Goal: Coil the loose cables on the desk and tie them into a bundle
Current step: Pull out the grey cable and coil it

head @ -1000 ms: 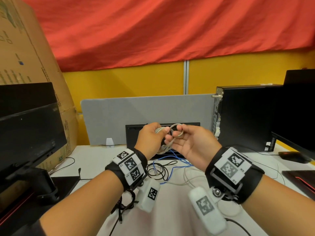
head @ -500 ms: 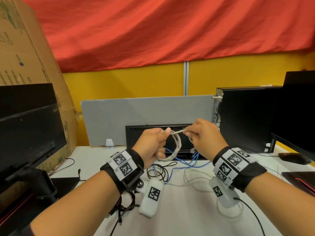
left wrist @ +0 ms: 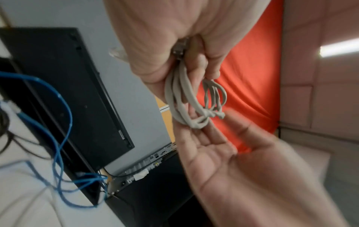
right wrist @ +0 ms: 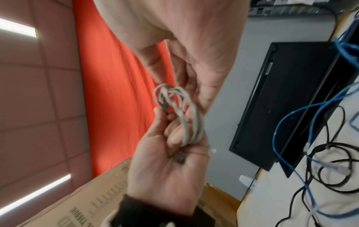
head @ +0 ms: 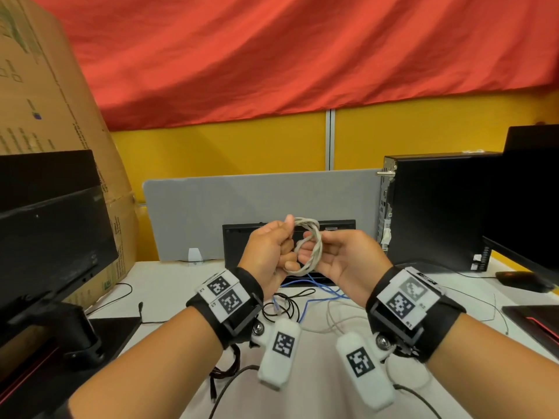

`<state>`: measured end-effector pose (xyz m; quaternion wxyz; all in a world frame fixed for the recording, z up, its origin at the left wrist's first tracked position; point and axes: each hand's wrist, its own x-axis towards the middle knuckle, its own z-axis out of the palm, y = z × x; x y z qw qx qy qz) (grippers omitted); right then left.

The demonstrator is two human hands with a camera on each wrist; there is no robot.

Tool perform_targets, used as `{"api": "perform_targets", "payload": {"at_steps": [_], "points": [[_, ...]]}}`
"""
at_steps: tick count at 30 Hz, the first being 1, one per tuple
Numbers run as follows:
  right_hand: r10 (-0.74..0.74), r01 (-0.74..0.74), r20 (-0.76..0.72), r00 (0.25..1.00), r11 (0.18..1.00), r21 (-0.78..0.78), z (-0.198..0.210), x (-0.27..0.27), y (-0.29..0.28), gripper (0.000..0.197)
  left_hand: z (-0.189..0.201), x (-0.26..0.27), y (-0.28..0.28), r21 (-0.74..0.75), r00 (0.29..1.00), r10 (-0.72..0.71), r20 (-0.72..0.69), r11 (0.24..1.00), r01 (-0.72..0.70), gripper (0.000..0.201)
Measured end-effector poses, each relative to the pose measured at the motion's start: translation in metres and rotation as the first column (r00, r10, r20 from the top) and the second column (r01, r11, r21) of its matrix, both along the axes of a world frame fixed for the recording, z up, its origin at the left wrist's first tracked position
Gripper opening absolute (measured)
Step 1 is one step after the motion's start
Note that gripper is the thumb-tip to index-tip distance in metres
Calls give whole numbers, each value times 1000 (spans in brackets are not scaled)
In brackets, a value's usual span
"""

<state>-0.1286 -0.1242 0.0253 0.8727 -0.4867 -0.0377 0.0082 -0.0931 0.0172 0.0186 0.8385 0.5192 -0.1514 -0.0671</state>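
A grey-white cable coil [head: 317, 249] hangs in the air above the desk, with a wrap twisted round its strands. My left hand [head: 269, 246] grips its left side in a fist; the left wrist view shows the strands [left wrist: 180, 107] running out from under the curled fingers. My right hand [head: 344, 258] lies palm up just right of the coil, its fingers straight and touching the strands [right wrist: 194, 122]. On the white desk [head: 169, 291] below lie a loose blue cable [head: 320, 287], a black cable [head: 281, 306] and a pale grey cable [head: 338, 322].
A black monitor [head: 45, 237] and a cardboard box [head: 45, 101] stand at the left. A black PC tower [head: 429, 213] and another monitor [head: 529, 207] stand at the right. A black keyboard [head: 239, 240] leans on the grey divider [head: 211, 213] behind the hands.
My right hand, which was pulling the cable end out to the right with its back up, has turned palm up and come back against the coil. My left hand keeps its grip.
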Motion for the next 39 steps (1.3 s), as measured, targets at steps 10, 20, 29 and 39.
{"api": "perform_targets", "payload": {"at_steps": [10,20,29,39], "points": [[-21,24,43,999,997,-67,6,-11,10,20,-6,-1,-3,171,986,83,144,979,-107,42],[60,-37,111,992,979,-200,11,-16,18,12,-10,2,-2,202,968,135,213,963,-178,37],[-157,547,526,836,329,-770,15,-11,9,14,-3,5,-5,248,880,240,410,899,-361,37],[-201,362,308,930,358,-861,23,-12,3,24,0,9,3,318,800,308,515,798,-512,33]]}}
